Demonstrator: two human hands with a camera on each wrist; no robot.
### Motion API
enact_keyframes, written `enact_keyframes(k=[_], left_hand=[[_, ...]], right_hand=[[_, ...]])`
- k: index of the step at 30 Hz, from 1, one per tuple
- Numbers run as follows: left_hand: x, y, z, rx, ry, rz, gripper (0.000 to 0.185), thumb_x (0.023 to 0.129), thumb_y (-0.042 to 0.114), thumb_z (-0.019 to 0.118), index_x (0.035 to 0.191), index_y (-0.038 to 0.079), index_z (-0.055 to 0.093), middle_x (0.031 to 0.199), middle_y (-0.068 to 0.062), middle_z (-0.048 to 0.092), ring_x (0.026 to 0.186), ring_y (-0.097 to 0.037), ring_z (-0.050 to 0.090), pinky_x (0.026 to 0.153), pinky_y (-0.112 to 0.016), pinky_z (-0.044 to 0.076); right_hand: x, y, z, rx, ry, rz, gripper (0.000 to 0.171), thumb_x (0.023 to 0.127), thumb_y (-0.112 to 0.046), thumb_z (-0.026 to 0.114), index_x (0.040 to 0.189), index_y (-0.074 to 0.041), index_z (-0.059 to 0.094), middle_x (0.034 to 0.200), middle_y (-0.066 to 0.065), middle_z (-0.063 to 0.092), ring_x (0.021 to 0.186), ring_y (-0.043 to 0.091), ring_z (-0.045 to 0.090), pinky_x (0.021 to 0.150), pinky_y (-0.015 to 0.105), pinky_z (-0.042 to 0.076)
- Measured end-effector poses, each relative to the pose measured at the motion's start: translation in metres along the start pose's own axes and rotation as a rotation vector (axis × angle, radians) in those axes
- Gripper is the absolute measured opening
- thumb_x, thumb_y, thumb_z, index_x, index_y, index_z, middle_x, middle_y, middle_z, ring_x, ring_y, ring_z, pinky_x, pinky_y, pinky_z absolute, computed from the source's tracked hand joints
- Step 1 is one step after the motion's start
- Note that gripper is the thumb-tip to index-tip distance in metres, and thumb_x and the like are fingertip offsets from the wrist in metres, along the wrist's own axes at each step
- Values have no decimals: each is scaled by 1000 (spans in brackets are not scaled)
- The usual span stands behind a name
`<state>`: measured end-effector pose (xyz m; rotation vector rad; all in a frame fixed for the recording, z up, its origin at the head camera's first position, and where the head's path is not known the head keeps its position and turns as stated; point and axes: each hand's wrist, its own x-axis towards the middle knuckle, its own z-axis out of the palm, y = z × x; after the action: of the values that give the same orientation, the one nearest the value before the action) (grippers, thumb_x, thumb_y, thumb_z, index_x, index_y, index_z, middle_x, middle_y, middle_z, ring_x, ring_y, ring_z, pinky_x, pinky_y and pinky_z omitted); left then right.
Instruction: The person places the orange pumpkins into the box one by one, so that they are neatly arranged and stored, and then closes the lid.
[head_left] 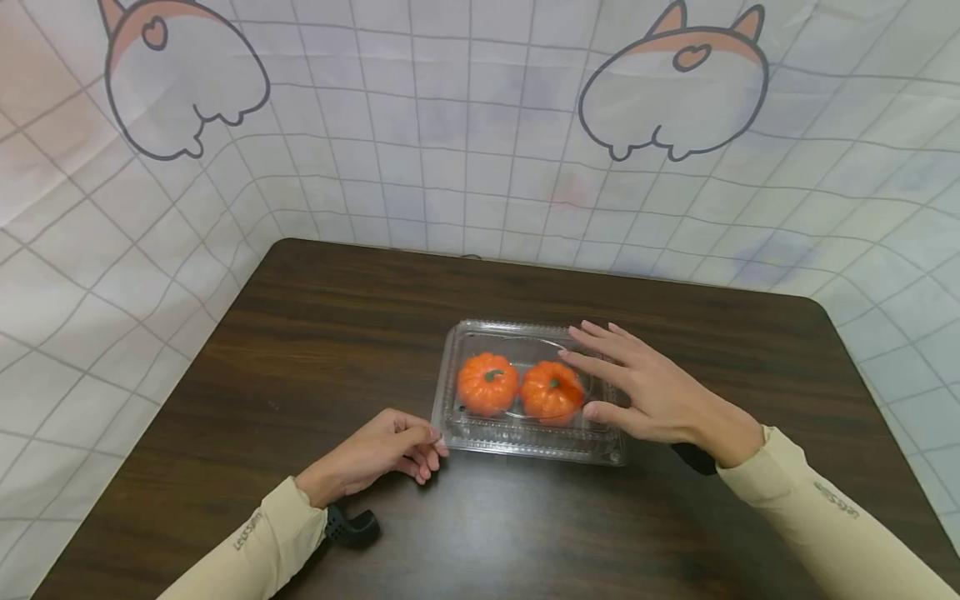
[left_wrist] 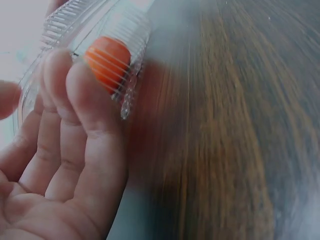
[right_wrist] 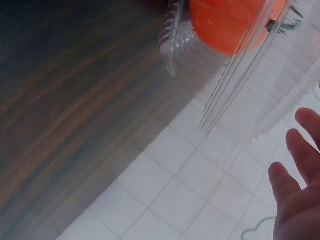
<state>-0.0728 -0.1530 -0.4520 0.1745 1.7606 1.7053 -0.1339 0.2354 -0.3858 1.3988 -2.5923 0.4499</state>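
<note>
On the dark wooden table (head_left: 315, 350), the clear plastic clamshell box (head_left: 525, 437) sits closed over two orange toy pumpkins (head_left: 487, 383). The right hand (head_left: 645, 392) lies on its lid with fingers spread straight. The left hand (head_left: 382, 454), fingers loosely curled, touches its near-left corner; the light box could skid or its lid buckle under uneven pressing.

A makeshift recording corner, probably in a home: a dark wood-grain table (head_left: 315, 333) is enclosed on its left, far and right sides by a draped white grid-pattern cloth (head_left: 450, 142) printed with cartoon animal figures (head_left: 675, 92).
</note>
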Motion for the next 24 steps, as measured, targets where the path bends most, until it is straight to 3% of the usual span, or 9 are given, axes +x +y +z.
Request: enact_keyframes(k=[2,5,8,10,14,17,21,24], left_hand=[[1,0,2,-1,24,-6,33,103,14,50,105,-14,67,79,-1,70,70,-11,64,68,-26,60],[3,-1,4,1,63,-10,29,101,11,49,101,-12,68,79,-1,68,70,-12,62,68,-26,59],[3,0,6,-1,86,-13,28,99,10,49,99,-10,68,79,-1,66,70,-13,60,67,-26,58],[3,0,7,-3,90,-16,28,99,10,48,99,-10,67,78,0,64,70,-13,60,67,-26,57],[3,1,8,-9,92,-27,30,100,11,46,99,-11,67,78,0,63,70,-13,58,67,-26,56],[3,0,8,-11,88,-33,32,101,12,43,101,-10,67,78,0,63,70,-13,58,67,-25,56],[3,1,8,-17,81,-29,33,101,12,41,100,-9,68,78,0,63,70,-12,58,67,-25,55],[3,1,9,-25,77,-21,31,100,11,42,99,-7,68,77,1,62,70,-12,57,66,-24,55]], right_hand=[[-6,0,-1,-11,49,28,64,96,-43,70,152,-16,52,160,16,47,151,36,41,134,27,9],[-16,-3,-1,-2,131,117,64,91,-33,79,148,-16,56,156,11,53,144,31,49,128,30,28],[-28,-6,2,37,209,230,62,86,-22,84,144,-16,61,147,5,60,134,25,57,109,39,46],[-35,-8,5,75,249,313,57,86,-18,84,140,-17,64,139,1,65,126,21,62,100,36,52],[-49,-11,8,253,255,521,42,94,-20,77,135,-23,66,126,-1,71,108,1,65,91,17,53],[-57,-15,11,410,210,666,36,101,-28,69,136,-23,63,128,3,69,104,-10,62,88,13,53],[-62,-19,14,612,159,744,39,104,-30,64,137,-9,58,127,13,66,101,4,70,84,23,59],[-66,-21,16,874,88,759,40,106,-26,59,135,1,51,121,14,64,97,16,72,82,30,61]])
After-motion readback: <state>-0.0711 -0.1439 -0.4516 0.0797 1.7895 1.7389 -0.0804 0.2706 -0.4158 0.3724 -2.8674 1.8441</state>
